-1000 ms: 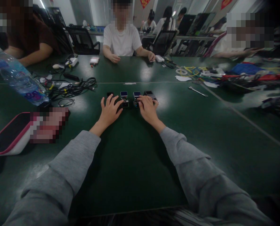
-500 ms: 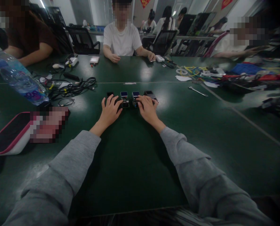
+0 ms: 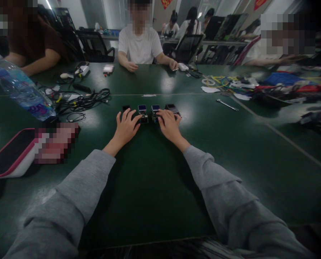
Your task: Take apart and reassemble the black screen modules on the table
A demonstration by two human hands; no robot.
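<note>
Several small electronic devices stand in a row on the green table. My left hand (image 3: 126, 126) lies with spread fingers over the leftmost dark device (image 3: 126, 108), its thumb and index finger at a small circuit board with a screen (image 3: 142, 108). Beside that is a second small board with a screen (image 3: 155, 108), partly under the fingers of my right hand (image 3: 170, 123). That hand also covers part of a dark grey boxy device (image 3: 172, 107) at the row's right end. Its fingers are stretched out. What lies under both palms is hidden.
A tilted water bottle (image 3: 28, 91) and tangled black cables (image 3: 92, 98) are at the left, near a red-edged case (image 3: 14, 153) and a blurred red item (image 3: 58, 143). A wrench (image 3: 227, 105) and piled cables (image 3: 230, 82) lie right. A person (image 3: 140, 45) sits opposite.
My hands and the devices stay in place. The person at the far right has shifted slightly.
</note>
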